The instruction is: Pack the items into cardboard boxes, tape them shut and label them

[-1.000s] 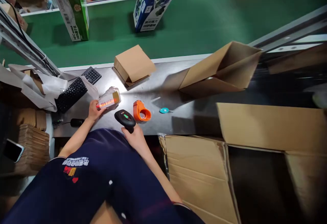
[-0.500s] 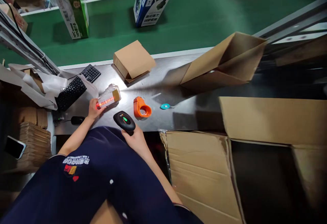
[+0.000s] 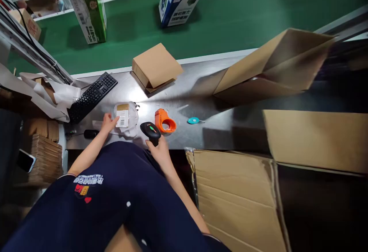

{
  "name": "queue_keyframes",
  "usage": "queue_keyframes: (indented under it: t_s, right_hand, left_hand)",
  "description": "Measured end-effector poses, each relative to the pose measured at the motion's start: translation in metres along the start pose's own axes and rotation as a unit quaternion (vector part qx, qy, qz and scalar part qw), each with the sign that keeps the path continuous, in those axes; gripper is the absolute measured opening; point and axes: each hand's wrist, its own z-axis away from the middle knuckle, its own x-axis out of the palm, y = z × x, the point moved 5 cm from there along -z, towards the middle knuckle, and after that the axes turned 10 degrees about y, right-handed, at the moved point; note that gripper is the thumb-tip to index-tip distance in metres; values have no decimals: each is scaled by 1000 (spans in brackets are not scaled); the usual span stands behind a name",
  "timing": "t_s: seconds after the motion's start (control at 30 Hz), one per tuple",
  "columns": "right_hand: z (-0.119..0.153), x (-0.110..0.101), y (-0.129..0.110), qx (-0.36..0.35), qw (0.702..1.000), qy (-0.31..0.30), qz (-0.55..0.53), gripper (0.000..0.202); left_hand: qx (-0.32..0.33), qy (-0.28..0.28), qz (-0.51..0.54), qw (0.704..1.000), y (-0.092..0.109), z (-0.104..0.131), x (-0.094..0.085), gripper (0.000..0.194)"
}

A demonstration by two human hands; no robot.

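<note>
A barcode scanner (image 3: 151,131) is gripped by my right hand (image 3: 161,152), which is closed around its handle; a green light shows on top. Left of it, a package in clear wrap (image 3: 131,119) lies on the metal worktop (image 3: 198,87), with a white barcode label (image 3: 122,121) facing up. Beside the package's left edge is my left hand (image 3: 108,123), its fingers apart and a fingertip close to the label. An orange tape dispenser (image 3: 161,117) stands just behind the scanner.
A closed carton (image 3: 156,66) and an open-topped carton (image 3: 253,75) stand on the worktop. A black keyboard (image 3: 93,96), a mouse (image 3: 91,134) and a small blue cutter (image 3: 193,120) lie there too. Large cardboard flaps (image 3: 235,190) are at the right; boxes stand on the green conveyor (image 3: 132,25).
The package has gone from tilted in my left hand to lying on the worktop, and my left hand has let go. The red scan light on the label is gone. The scanner has moved slightly right.
</note>
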Motion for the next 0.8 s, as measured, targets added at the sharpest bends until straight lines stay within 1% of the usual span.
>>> queue_keyframes:
  t_s: [0.07,0.13,0.2,0.23,0.3,0.4,0.5,0.57,0.7,0.8]
  right_hand:
    - [-1,-6,2,2,1000,11,0,36]
    - [0,-9,-1,-1,1000,8,-4,37]
    - [3,-8,-8,-1,1000,-2,-1,35]
    - [5,-7,-12,0,1000,-7,1,34]
    - [10,0,-21,-1,1000,-17,0,31]
    - [14,11,-35,-11,1000,-7,-4,26]
    - [13,19,-49,-19,1000,9,-19,23]
    - [13,21,-56,-24,999,16,-40,26]
    - [16,15,-65,-28,996,38,-73,37]
    - [22,12,-69,-22,994,40,-100,42]
  left_hand:
    - [-26,-11,22,999,16,-18,10,68]
    - [-62,-47,46,996,29,-30,27,66]
    - [-83,-78,73,991,38,-32,42,59]
    - [-83,-84,90,989,41,-30,47,58]
    - [-67,-77,132,986,45,-22,52,61]
    - [-31,-38,209,977,50,-6,54,66]
    - [-8,-1,308,951,55,6,55,65]
    - [-4,17,360,933,58,10,55,64]
    - [-12,36,419,907,59,12,50,49]
    - [-19,43,450,892,59,13,46,40]
